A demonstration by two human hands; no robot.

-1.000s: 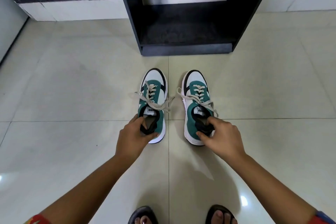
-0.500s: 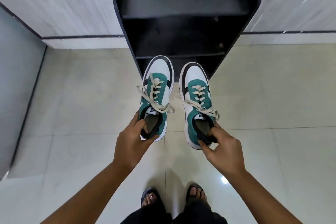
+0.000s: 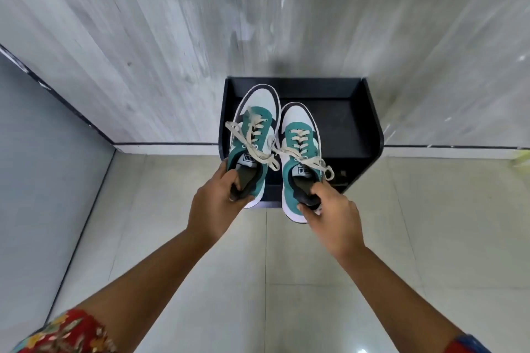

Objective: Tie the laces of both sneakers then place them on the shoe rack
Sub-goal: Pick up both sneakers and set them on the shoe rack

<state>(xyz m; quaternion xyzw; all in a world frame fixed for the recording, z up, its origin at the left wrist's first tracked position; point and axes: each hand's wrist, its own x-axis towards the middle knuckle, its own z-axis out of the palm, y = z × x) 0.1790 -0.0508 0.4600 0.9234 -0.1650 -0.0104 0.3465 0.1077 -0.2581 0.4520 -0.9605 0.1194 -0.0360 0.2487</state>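
Two green, white and black sneakers with cream laces tied in bows hang in the air over the black shoe rack [image 3: 352, 123]. My left hand [image 3: 213, 206] grips the heel collar of the left sneaker [image 3: 253, 135], whose toe points at the rack's back edge. My right hand [image 3: 332, 215] pinches the heel collar of the right sneaker [image 3: 299, 146], slightly lower and closer to me. Both sneakers sit side by side, nearly touching, above the rack's top shelf.
The rack stands against a grey marbled wall [image 3: 172, 37] with a dark baseboard. A grey wall [image 3: 37, 166] closes off the left side. Beige tiled floor [image 3: 266, 281] spreads below my arms.
Both sneakers rose from the floor and moved forward over the rack. The view climbed too, so the rack's top now shows from above.
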